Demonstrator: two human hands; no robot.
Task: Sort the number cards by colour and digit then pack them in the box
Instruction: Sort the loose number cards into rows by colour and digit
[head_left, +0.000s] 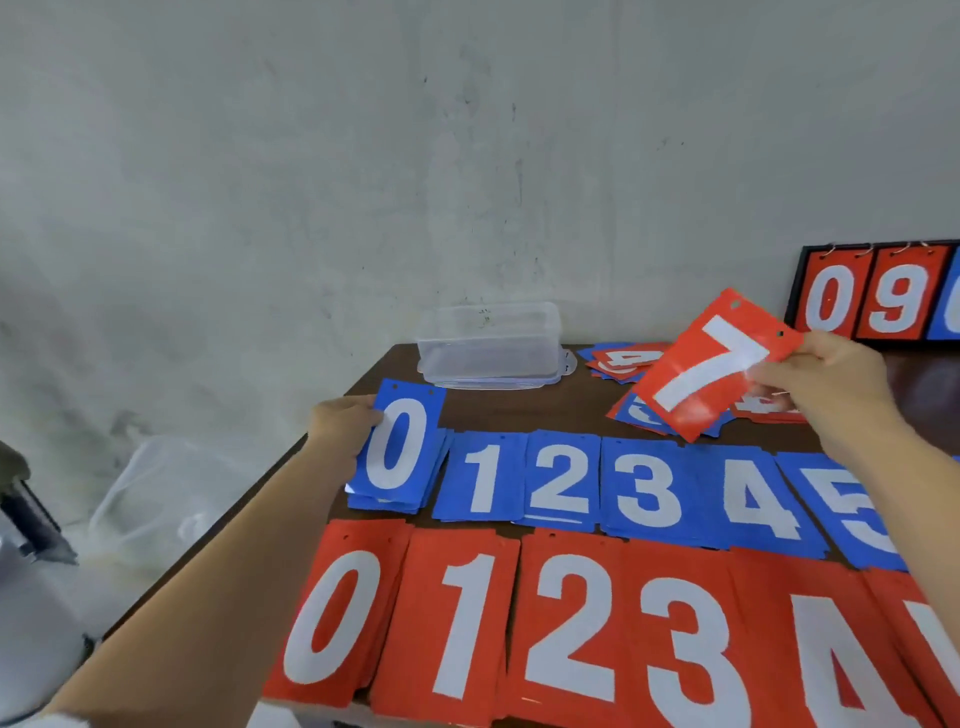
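Head view. Soft, even, cool light, with no hard shadows under my hands. Pale glare streaks the red 7 card (711, 364) pinched in my right hand (831, 379), just left of its fingertips. A small glint marks the lower corner of the blue 0 card (400, 447) held in my left hand (345, 423). Left of that hand, everything smears. The frame's edges bow, and focus is slightly soft throughout.

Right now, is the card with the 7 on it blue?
No, the 7 card pinched in the right hand is red with a white digit.
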